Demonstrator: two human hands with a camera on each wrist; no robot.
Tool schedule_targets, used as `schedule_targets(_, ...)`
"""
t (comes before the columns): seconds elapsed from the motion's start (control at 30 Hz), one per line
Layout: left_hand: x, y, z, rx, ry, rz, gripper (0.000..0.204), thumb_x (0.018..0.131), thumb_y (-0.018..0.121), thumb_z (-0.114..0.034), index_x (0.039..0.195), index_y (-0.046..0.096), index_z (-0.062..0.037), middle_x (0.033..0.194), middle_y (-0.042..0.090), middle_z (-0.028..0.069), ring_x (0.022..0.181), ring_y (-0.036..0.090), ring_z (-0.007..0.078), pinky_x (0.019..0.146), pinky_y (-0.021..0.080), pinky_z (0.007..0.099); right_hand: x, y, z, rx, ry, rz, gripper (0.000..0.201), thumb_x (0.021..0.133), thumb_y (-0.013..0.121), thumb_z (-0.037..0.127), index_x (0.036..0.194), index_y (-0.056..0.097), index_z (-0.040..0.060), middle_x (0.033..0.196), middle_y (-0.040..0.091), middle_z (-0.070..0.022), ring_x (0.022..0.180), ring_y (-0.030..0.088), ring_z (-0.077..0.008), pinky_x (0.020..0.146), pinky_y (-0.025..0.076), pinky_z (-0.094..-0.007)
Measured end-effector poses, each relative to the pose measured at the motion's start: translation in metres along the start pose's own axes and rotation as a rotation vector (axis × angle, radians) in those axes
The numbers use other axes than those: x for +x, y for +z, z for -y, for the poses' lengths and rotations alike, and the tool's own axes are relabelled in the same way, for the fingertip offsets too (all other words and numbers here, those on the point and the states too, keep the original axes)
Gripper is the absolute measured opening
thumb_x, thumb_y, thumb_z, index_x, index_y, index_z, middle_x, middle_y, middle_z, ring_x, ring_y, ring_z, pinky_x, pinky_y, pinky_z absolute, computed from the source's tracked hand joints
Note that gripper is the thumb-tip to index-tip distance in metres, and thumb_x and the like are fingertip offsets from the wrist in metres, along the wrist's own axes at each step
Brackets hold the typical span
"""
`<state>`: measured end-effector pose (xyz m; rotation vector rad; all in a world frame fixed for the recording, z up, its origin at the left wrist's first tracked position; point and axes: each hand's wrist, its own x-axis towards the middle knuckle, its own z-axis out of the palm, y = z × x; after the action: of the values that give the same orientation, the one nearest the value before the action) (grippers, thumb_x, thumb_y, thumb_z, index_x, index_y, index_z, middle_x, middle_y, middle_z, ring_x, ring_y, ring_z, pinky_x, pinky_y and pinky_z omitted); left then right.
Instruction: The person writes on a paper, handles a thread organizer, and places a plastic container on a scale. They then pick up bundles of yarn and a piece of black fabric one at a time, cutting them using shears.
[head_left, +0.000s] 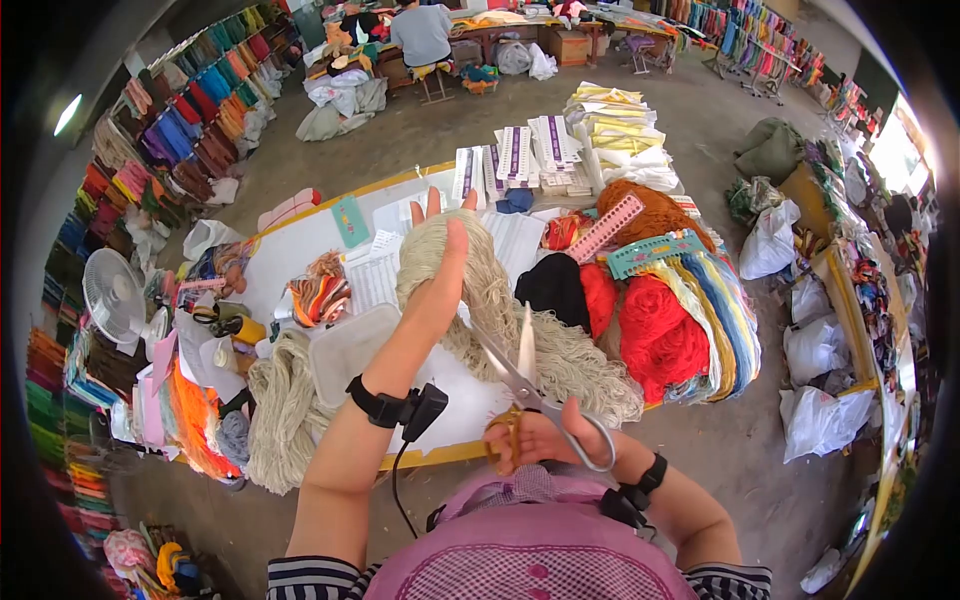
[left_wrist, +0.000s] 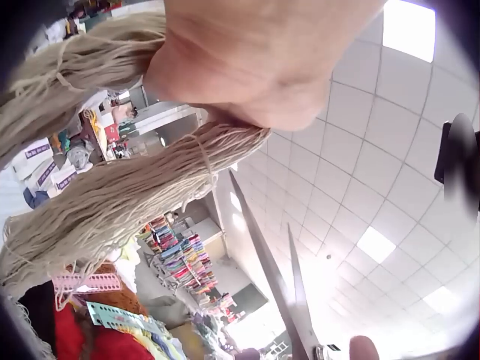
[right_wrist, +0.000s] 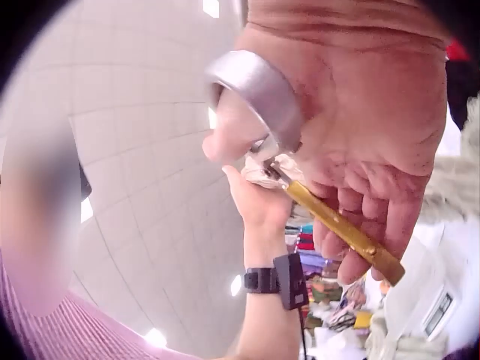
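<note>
At the bench edge, nearest the person:
right hand [head_left: 540, 440]: gripped the scissors [head_left: 520, 385] through the handle loops, blades parted and aimed up at the yarn, so a cut could land below the grip.
left hand [head_left: 440, 270]: raised, fingers straight, beige yarn hank [head_left: 480, 290] draped over the palm; that lifted the strands taut off the bench.
yarn tail: trailed down onto the bench [head_left: 300, 245], right of the hand.
further out: red yarn [head_left: 655, 335], pink comb [head_left: 605, 228], card stacks [head_left: 525, 155] parked beyond reach.
</note>
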<state>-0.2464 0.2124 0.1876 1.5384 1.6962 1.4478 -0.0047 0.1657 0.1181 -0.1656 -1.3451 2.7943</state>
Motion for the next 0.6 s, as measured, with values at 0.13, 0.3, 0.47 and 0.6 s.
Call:
schedule_targets(0.13,-0.019,0.002,-0.008,0.014,0.003,-0.013,0.061,0.1,0.027,-0.057,0.148,0.037,-0.0214,0.159,0.01,0.0172,0.147,-0.002,0.0342,0.116,0.0,0.0467,0.026,-0.005,-0.006,0.103,-0.022,0.117,0.115,0.071,0.02,0.092,0.139,0.039,0.0012,0.11,0.052,-0.0075,0.109,0.053,-0.0185,0.102,0.037,-0.0355)
schedule_targets(0.3,-0.057,0.002,-0.009,-0.252,-0.084,0.041,0.059,0.102,0.027,-0.051,0.15,0.032,-0.0152,0.157,0.018,0.0151,0.146,0.007,0.0279,0.116,0.005,0.042,0.038,-0.007,0.002,0.048,-0.083,-0.022,0.117,0.07,0.019,0.093,0.138,0.039,-0.0007,0.109,0.053,-0.0059,0.107,0.053,-0.0182,0.1,0.038,-0.0346)
schedule_targets(0.47,-0.096,0.0,0.0,-0.915,-0.241,0.244,0.053,0.103,0.038,-0.043,0.143,0.04,-0.0084,0.148,0.039,0.0108,0.134,0.037,0.0213,0.111,0.026,0.0369,0.034,-0.003,0.002,-0.1,-0.123,-0.134,0.109,0.075,0.016,0.09,0.128,0.045,-0.0008,0.102,0.054,-0.006,0.096,0.055,-0.0166,0.086,0.041,-0.0287)
schedule_targets(0.6,-0.101,-0.002,0.023,-1.045,-0.244,0.346,0.041,0.1,0.048,-0.039,0.125,0.053,-0.0068,0.142,0.045,0.0107,0.123,0.047,0.0199,0.105,0.034,0.0359,0.028,-0.007,-0.007,-0.204,-0.094,-0.224,0.081,0.088,0.02,0.078,0.101,0.057,0.0073,0.078,0.057,-0.0012,0.071,0.058,-0.0112,0.065,0.041,-0.0229)
